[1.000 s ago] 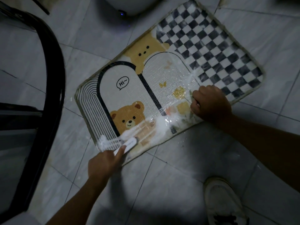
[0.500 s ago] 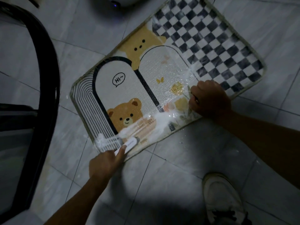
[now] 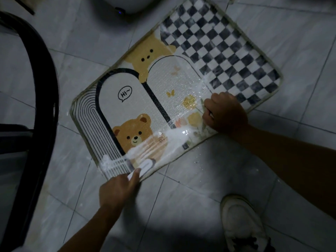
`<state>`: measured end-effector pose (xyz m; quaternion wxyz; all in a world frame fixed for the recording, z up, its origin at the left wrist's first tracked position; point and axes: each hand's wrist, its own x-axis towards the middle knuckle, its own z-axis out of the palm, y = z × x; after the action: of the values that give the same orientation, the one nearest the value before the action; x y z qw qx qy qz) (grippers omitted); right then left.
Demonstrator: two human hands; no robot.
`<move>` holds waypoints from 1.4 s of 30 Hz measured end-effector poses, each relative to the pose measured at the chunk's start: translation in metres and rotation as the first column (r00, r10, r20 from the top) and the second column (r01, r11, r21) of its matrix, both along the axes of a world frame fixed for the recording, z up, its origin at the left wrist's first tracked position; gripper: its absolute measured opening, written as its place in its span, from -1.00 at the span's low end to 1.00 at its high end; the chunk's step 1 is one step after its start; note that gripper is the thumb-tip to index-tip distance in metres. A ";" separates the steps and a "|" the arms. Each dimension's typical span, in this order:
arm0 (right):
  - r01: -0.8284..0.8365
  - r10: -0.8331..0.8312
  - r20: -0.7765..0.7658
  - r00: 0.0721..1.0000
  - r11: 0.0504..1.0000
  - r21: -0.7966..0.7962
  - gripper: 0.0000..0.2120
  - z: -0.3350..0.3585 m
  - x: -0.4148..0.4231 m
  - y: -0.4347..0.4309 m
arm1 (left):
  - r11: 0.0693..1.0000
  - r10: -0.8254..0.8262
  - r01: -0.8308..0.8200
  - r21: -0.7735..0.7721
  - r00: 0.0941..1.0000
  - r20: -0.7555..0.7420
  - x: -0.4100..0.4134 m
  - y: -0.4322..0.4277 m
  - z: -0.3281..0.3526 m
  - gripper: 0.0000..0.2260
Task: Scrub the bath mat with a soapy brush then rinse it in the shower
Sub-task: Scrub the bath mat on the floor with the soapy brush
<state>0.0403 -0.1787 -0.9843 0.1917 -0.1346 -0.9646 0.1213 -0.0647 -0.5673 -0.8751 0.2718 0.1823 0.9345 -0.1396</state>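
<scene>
Tiled floor (image 3: pixel 200 188): left hand (image 3: pixel 118 190) grips brush (image 3: pixel 145 165) on mat (image 3: pixel 181 84)

Most of the brush (image 3: pixel 145 165) is hidden under the left hand (image 3: pixel 118 190), bristles lost in foam (image 3: pixel 174 135). Can't tell if the curled right hand (image 3: pixel 225 113) grips the mat (image 3: pixel 127 110) edge. Top edge cuts the mat corner and a white object (image 3: pixel 127 4); bottom edge cuts the shoe (image 3: pixel 240 220). The label (image 3: pixel 185 146) is unreadable.

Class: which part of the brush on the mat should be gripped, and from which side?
Grip the brush by its white handle's near end, coming from the bath mat's near edge, as the left hand does: the handle points that way, foam beyond it.
</scene>
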 end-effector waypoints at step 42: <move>0.251 -0.246 0.463 0.851 0.967 0.053 -0.27 0.023 0.021 0.057 | 0.936 -0.303 0.275 0.218 0.947 0.109 0.063 0.219 -0.023 -0.18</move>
<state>0.0615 -0.1221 -0.9614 -0.0321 -0.2841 -0.9561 0.0643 -0.0021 -0.3482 -0.8979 0.2938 0.3536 0.8853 -0.0703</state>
